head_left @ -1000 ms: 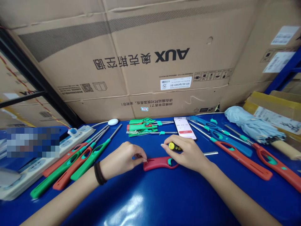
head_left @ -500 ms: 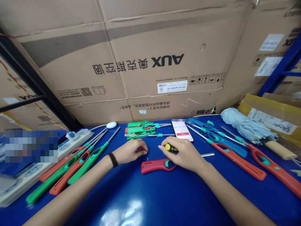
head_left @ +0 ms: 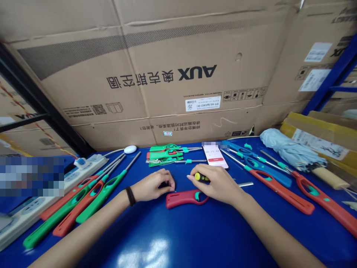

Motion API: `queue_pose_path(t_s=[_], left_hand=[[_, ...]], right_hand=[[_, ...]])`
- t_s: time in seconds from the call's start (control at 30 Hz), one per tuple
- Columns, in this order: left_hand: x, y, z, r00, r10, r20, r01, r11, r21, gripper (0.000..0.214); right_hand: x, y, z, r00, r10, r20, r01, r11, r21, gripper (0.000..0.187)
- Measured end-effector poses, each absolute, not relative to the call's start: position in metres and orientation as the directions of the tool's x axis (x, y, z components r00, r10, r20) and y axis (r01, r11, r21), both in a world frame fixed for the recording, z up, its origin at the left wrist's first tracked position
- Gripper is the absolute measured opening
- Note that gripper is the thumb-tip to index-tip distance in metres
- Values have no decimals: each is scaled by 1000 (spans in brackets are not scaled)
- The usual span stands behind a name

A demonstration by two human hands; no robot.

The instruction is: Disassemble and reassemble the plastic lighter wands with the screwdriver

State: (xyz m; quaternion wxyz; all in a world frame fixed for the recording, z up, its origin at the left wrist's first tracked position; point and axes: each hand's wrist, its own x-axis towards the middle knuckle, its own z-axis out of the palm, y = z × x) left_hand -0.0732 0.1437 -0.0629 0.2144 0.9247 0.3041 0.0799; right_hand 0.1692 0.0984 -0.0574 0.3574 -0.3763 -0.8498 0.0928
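A red long-neck lighter [head_left: 182,198] lies across the blue table [head_left: 173,238] in front of me, its metal tube sticking out to the right. My right hand [head_left: 219,183] rests on its trigger end and is closed round a small screwdriver [head_left: 201,177] with a yellow and black handle. My left hand [head_left: 153,185], a dark band on its wrist, is curled in a pinch just above the lighter's left end. What its fingertips hold is too small to make out.
Several red and green lighters [head_left: 83,193] lie at the left beside a white power strip [head_left: 52,186]. More lighters [head_left: 166,153] and a phone [head_left: 215,156] lie behind my hands. Blue and red lighters [head_left: 279,188] and a folded umbrella [head_left: 292,150] are at the right. Cardboard boxes [head_left: 167,74] wall the back.
My left hand drew away from the lighter's left end and upward, then settled back close to it. The right hand and lighter barely moved; the view shifted slightly.
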Motion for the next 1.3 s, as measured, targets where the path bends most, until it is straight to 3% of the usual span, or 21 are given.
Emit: queue_pose_path(t_s=[0.33, 0.53, 0.9, 1.03, 1.3], left_hand=[[-81, 129, -42, 786, 610, 107, 568, -779, 267, 15], [-82, 98, -40, 867, 492, 84, 498, -862, -93, 18], [-80, 89, -38, 891, 450, 66, 448, -844, -296, 19], [-80, 91, -41, 893, 446, 65, 447, -858, -253, 21], [-89, 88, -36, 802, 582, 136, 578, -813, 73, 13]], right_hand=[[169, 97, -57, -478, 716, 509, 588, 691, -421, 14], [168, 97, -57, -483, 719, 500, 591, 689, -420, 14], [169, 96, -57, -489, 722, 490, 600, 686, -412, 16], [169, 96, -57, -491, 720, 491, 597, 688, -412, 15], [169, 97, -55, -447, 719, 533, 594, 683, -425, 14]])
